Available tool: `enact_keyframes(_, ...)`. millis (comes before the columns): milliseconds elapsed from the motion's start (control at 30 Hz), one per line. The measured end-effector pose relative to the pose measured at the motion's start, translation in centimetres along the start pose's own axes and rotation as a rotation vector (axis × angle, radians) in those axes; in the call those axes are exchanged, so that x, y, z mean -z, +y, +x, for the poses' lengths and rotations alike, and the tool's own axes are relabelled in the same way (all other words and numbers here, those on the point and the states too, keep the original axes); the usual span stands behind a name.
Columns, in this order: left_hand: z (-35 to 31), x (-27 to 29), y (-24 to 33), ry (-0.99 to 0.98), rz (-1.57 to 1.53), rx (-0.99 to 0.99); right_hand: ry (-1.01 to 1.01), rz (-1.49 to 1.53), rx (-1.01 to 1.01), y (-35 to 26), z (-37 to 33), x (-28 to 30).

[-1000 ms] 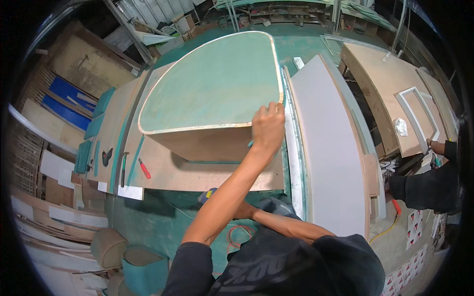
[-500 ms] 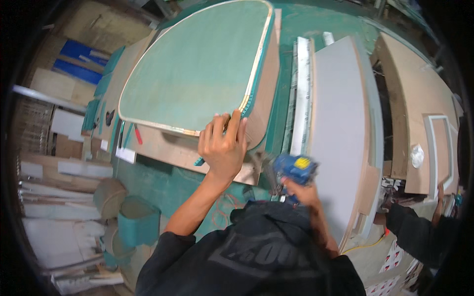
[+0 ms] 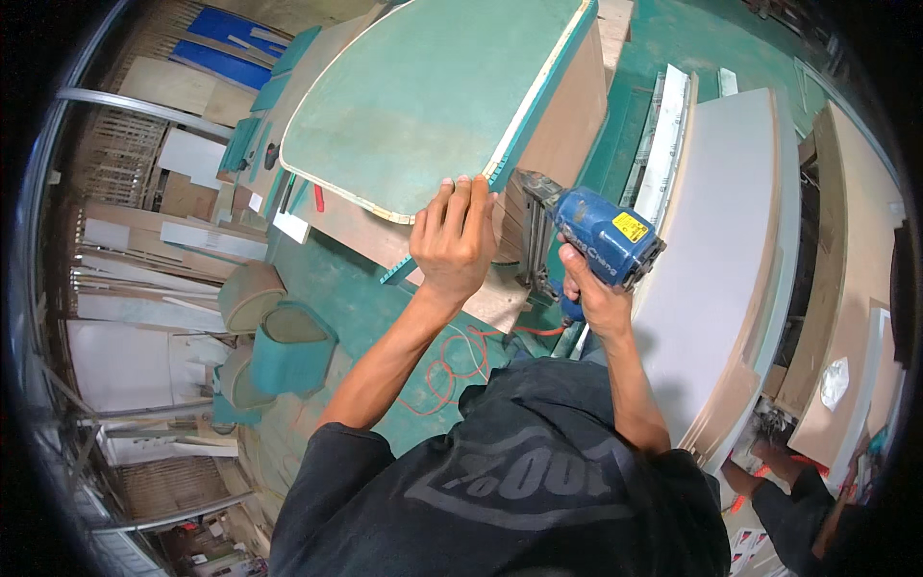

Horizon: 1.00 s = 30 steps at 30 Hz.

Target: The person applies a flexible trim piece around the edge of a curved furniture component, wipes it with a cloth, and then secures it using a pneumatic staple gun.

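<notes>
A large rounded piece (image 3: pixel 413 106) with a green top, pale rim and wood-coloured side stands before me. Bent around its near corner is a notched teal strip (image 3: pixel 396 270), whose loose end pokes out left of my wrist. My left hand (image 3: pixel 454 240) is closed over strip and rim at that corner, fingers side by side; its thumb is hidden. In my right hand (image 3: pixel 598 296) is a blue nail gun (image 3: pixel 601 231) with a yellow label, gripped by the handle. The gun's nose points at the piece's side, just right of my left fingers, apparently without touching.
An orange hose (image 3: pixel 444 380) coils on the green floor. To the right lies a long pale curved panel (image 3: pixel 721 240) beside white strips (image 3: pixel 663 144). Teal curved pieces (image 3: pixel 288 361) and stacked boards (image 3: pixel 144 322) stand left. Another person (image 3: pixel 793 510) is at the lower right.
My right hand has raised the nail gun from near my waist up beside the corner. My left hand stays on the strip, its fingers now straighter. The whole view has shifted.
</notes>
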<state>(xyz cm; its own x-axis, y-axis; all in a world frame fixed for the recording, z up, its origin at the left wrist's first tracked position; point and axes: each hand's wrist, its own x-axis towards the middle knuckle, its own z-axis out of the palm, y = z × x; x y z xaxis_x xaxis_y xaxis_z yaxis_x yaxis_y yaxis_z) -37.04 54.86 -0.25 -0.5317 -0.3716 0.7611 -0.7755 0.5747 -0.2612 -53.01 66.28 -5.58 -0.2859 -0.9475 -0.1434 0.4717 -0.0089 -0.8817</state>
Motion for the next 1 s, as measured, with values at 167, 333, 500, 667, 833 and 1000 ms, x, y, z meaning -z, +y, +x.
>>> enact_keyframes(167,0.12,-0.06,0.19,0.007,0.004,0.004,0.010,0.096,-0.005,0.42,-0.42,-0.64)
enact_keyframes(333,0.11,-0.13,0.59,0.003,-0.021,0.037,0.034,0.115,0.003,0.20,-0.06,-0.92)
enact_keyframes(500,0.01,0.27,0.40,-0.025,-0.018,0.039,0.035,0.201,-0.022,0.12,0.07,-0.80)
enact_keyframes(667,0.16,0.05,0.71,-0.034,-0.033,0.049,0.020,0.177,0.002,0.14,0.50,-0.69)
enact_keyframes(833,0.12,0.19,0.69,-0.026,-0.025,0.048,0.008,0.222,-0.047,-0.07,0.32,-0.89)
enact_keyframes(1000,-0.18,-0.41,0.16,-0.011,0.009,-0.006,0.003,0.208,-0.049,0.15,0.26,-1.07)
